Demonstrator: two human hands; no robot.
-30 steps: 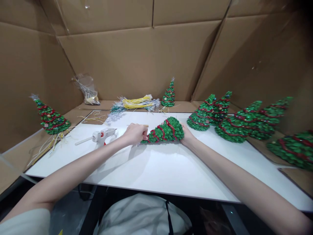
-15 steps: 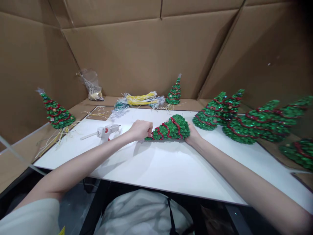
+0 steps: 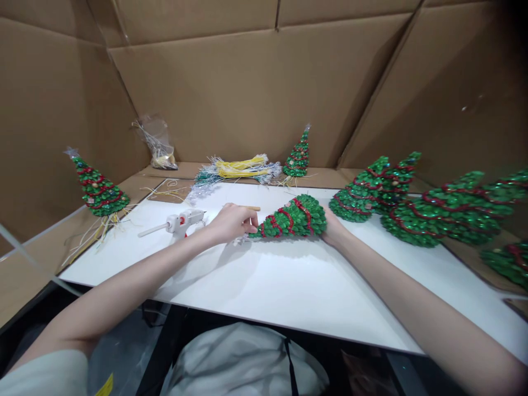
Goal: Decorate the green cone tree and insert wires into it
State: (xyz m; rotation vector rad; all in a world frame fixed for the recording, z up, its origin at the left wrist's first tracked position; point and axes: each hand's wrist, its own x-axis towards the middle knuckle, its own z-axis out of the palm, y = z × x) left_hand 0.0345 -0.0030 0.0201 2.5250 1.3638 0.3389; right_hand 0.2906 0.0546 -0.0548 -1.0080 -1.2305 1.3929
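Observation:
A small green cone tree (image 3: 292,218) with a red garland lies on its side on the white board (image 3: 268,286), its tip pointing left. My left hand (image 3: 233,221) pinches the tip end, fingers closed around it. My right hand (image 3: 335,231) grips the wide base from the right, mostly hidden behind the tree. A thin wooden stick (image 3: 247,208) lies just behind my left hand. A white glue gun (image 3: 177,223) rests on the board to the left of that hand.
Several finished trees lie at the right (image 3: 437,212). One tree stands at the far left (image 3: 97,187) and one at the back (image 3: 297,155). A bundle of yellow and silver strands (image 3: 235,169) and a clear bag (image 3: 159,144) sit at the back. Cardboard walls surround the board.
Both hands stay on the lying tree with the same grip. The view has shifted slightly, and the stick behind my left hand shows more.

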